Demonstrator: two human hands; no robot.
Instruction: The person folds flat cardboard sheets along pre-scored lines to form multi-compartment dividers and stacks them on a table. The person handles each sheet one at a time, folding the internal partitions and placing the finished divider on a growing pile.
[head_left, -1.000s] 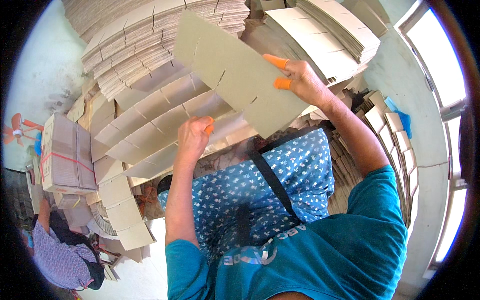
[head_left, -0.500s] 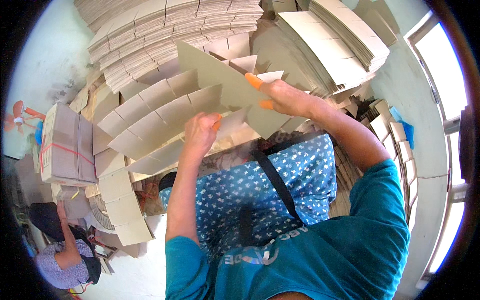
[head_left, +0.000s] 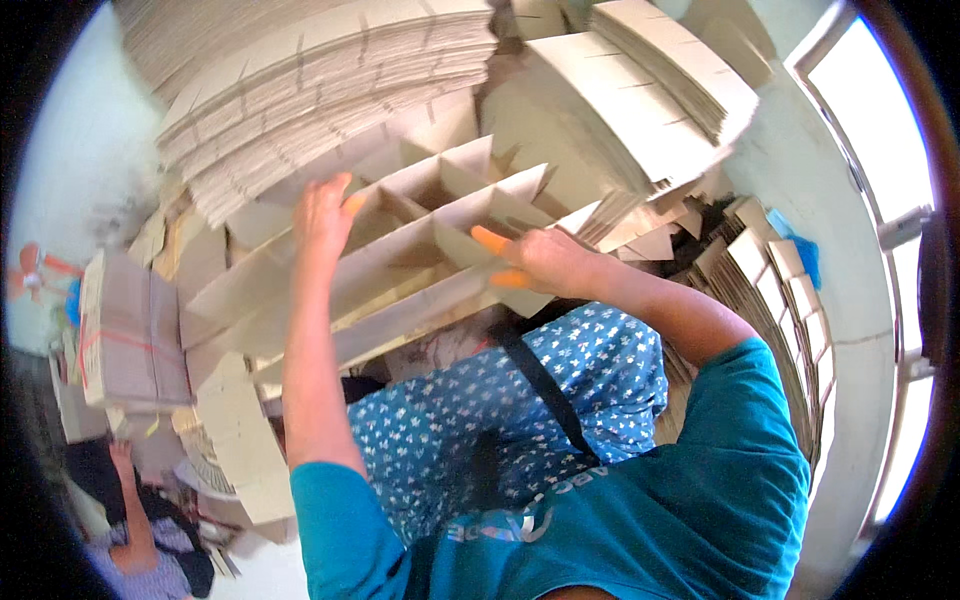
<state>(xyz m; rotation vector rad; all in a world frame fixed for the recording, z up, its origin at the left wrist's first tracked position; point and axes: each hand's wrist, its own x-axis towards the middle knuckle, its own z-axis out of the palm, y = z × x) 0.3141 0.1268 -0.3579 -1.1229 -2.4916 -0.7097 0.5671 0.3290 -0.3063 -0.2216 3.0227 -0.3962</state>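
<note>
Slotted cardboard strips (head_left: 400, 285) stand on edge, crossed by shorter cardboard pieces (head_left: 462, 180) into a grid of cells. My left hand (head_left: 322, 220) is over the grid's left part, slightly blurred; its fingers stretch out beside the far strips, apparently holding nothing. Orange covers show on its fingertips. My right hand (head_left: 555, 262) is at the grid's near right side, with its orange-covered index finger and thumb on either side of the near strip. What lies under its palm is hidden.
Tall stacks of slotted cardboard (head_left: 330, 70) stand behind the grid, and more stacks (head_left: 630, 100) at the far right. A closed carton (head_left: 130, 325) with red strapping is at left. Another person (head_left: 150, 540) works at lower left. Cardboard bundles (head_left: 770, 290) line the right wall.
The large upright sheet in my right hand has gone down among the strips. My right hand moved lower, while my left hand moved left and farther away. The view shifted slightly.
</note>
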